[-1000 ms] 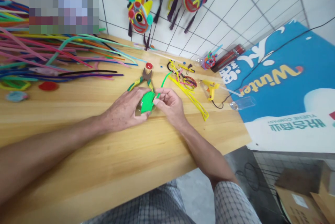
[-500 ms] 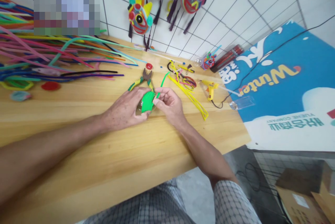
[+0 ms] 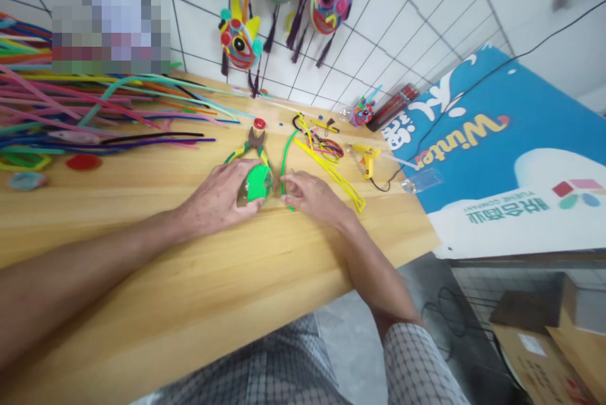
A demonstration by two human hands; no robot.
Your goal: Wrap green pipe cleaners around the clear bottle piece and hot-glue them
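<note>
My left hand (image 3: 225, 193) is wrapped round a clear plastic piece with a bright green covering (image 3: 258, 182); its far side is hidden by the fingers. To the right of it, my right hand (image 3: 310, 195) pinches a thin green pipe cleaner (image 3: 285, 162), which curves up toward the back and pokes out below the fingers too. The green piece and the strip are apart. Pliers (image 3: 255, 140) with green and yellow handles lie just behind my left hand, jaws pointing away.
Many coloured pipe cleaners (image 3: 118, 102) spread over the left of the wooden table (image 3: 199, 285). Bent yellow strips (image 3: 338, 178) and a yellow glue gun (image 3: 368, 158) with a cord lie to the right. Decorated masks (image 3: 240, 44) hang on the grid behind. A red cap (image 3: 259, 123) lies behind the pliers.
My right hand has drawn away from the green-covered piece, carrying the green pipe cleaner with it. My left hand still holds the piece. The whole view has shifted slightly.
</note>
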